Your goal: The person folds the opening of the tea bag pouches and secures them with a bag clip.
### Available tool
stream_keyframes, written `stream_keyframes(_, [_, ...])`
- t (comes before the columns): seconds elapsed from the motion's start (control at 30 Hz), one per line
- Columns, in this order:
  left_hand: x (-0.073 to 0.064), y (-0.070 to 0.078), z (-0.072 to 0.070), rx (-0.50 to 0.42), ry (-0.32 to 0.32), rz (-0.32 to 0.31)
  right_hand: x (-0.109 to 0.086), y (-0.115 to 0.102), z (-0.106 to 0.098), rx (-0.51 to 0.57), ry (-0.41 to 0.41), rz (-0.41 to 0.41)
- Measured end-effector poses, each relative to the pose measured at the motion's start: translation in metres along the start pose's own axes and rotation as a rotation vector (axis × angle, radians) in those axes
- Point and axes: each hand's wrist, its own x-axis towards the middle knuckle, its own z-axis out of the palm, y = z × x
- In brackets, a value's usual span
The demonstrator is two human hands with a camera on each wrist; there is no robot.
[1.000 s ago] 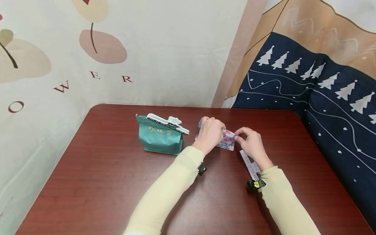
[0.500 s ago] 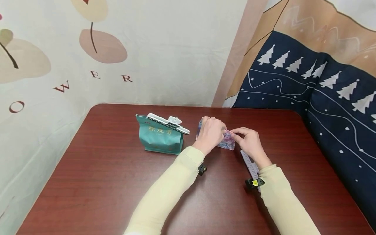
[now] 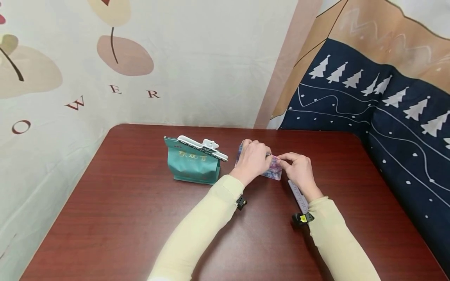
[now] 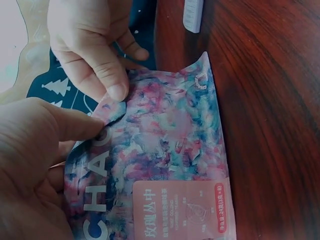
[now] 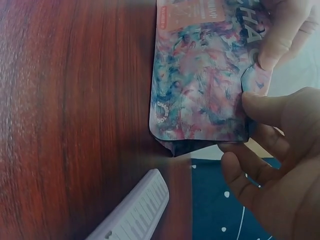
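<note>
A marbled pink, blue and purple tea pouch with a pink label stands on the table, its lettered top edge partly folded over. My left hand pinches that edge, thumb over the fold, and hides much of the pouch in the head view. Close beside it, my right hand pinches the same edge near the corner, with the thumb on the folded flap. A pale lilac bag clip with a piano-key pattern lies on the table below my right hand, partly covered by the wrist in the head view.
To the left of the hands stands a green pouch with gold characters, its top held by a white bag clip. The dark red-brown table meets a pale printed curtain at its far edge. Dark blue tree-patterned cloth hangs at the right.
My right hand has shifted slightly left along the pouch's top edge, closer to my left hand. The left hand keeps its place; the green pouch and the clips stay put.
</note>
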Motion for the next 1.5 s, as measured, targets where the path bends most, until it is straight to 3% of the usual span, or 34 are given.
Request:
stream_keyframes(0.37, [0.003, -0.002, -0.007, 0.042, -0.038, 0.019, -0.002, 0.002, -0.002, -0.029, -0.006, 0.013])
stream_keyframes(0.63, [0.004, -0.004, -0.007, 0.016, 0.013, 0.013, -0.003, 0.002, -0.006, -0.004, -0.060, 0.034])
stream_keyframes(0.8, [0.004, -0.004, -0.005, 0.019, 0.029, 0.019, -0.003, 0.003, -0.006, -0.006, -0.035, 0.002])
stream_keyframes(1.23, [0.002, -0.011, -0.009, -0.036, -0.055, 0.050, -0.003, 0.005, -0.007, -0.010, -0.025, -0.030])
stream_keyframes(1.37, [0.001, -0.010, -0.010, 0.025, -0.039, 0.046, -0.004, 0.005, -0.007, -0.010, -0.024, -0.023])
stream_keyframes(1.5, [-0.001, -0.008, -0.009, 0.081, 0.021, 0.036, -0.005, 0.003, -0.006, -0.009, -0.013, -0.021])
